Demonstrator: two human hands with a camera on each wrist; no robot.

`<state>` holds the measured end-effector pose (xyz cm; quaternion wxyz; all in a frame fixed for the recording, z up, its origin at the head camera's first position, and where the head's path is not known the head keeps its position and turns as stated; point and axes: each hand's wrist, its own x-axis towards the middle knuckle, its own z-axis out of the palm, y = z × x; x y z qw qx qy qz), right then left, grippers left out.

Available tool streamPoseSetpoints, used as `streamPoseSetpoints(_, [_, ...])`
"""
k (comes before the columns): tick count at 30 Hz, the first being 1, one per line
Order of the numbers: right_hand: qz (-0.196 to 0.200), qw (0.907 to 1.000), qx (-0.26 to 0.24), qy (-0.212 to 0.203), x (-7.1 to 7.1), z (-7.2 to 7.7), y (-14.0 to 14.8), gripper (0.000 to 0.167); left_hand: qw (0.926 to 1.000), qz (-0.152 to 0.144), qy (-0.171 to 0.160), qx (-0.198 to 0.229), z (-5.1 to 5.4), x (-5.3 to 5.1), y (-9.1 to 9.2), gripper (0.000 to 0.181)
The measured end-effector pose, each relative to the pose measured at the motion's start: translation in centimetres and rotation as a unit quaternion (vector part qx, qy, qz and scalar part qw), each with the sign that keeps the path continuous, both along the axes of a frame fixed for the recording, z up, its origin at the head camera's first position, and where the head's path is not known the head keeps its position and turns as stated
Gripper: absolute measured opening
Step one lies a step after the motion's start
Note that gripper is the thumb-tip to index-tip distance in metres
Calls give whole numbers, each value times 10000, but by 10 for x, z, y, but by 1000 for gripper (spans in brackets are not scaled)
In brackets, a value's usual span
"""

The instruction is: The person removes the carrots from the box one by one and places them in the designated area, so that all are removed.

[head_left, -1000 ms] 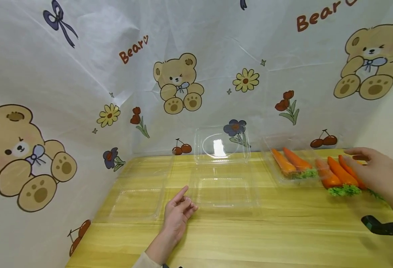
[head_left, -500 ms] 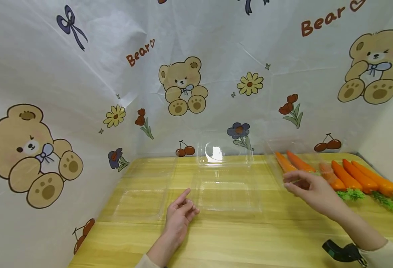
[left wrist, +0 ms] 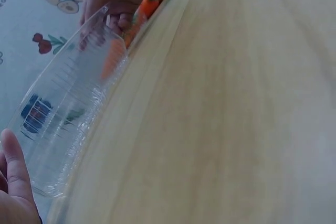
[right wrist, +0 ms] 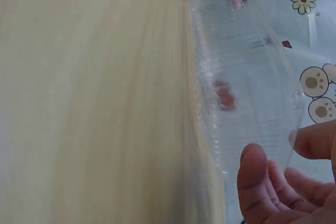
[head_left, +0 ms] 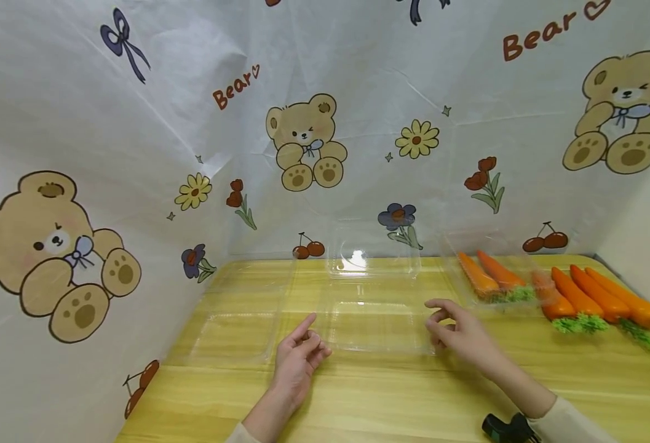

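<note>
A clear plastic box [head_left: 377, 326] lies in the middle with its lid [head_left: 373, 251] raised at the back. My left hand [head_left: 297, 369] is at its left front corner, fingers loosely bent and index extended, gripping nothing. At the right edge is my right hand [head_left: 465, 337], fingers bent and parted. The right wrist view has the thumb and fingers of the right hand [right wrist: 286, 182] spread near the box's rim [right wrist: 298, 95]; contact is unclear. In the left wrist view the left hand [left wrist: 16, 187] is beside the box wall [left wrist: 63, 114].
Another clear open box [head_left: 230, 335] lies on the left. A third box [head_left: 471, 298] at the back right contains orange carrots [head_left: 482, 274] with green tops. Several carrots [head_left: 607, 298] lie beside it on the wooden table [head_left: 380, 394]. A bear-print sheet [head_left: 358, 74] stands behind.
My right hand has moved left from the loose carrots, past the third box, to the right edge of the middle box. My left hand has stayed nearly still. The head view has shifted slightly.
</note>
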<state>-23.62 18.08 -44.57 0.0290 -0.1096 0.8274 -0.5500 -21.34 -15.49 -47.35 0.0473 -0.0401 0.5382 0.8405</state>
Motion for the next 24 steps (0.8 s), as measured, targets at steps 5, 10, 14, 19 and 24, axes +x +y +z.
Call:
streamPoseSetpoints(5, [-25,9985,-466,-296,1,-2,-6,63,10000,-50,70,40,-1,3,-1,60])
streamPoseSetpoints(10, [69,9930,-982,-655,0,-4,-8,65,9999,-75,97,2,-1,7,-6,60])
streamPoseSetpoints(14, [179,9879,-1267,-879,0,-5,-10,67,10000,-38,0,-70,1,11,-9,60])
streamPoseSetpoints(19, [317,9828,-1466,-1076,3,-5,-10,68,9998,-46,-68,-188,4,17,-12,60])
streamPoseSetpoints(24, [394,9811,-1524,-1123,4,-6,-10,69,9995,-98,-66,-302,10,23,-13,59])
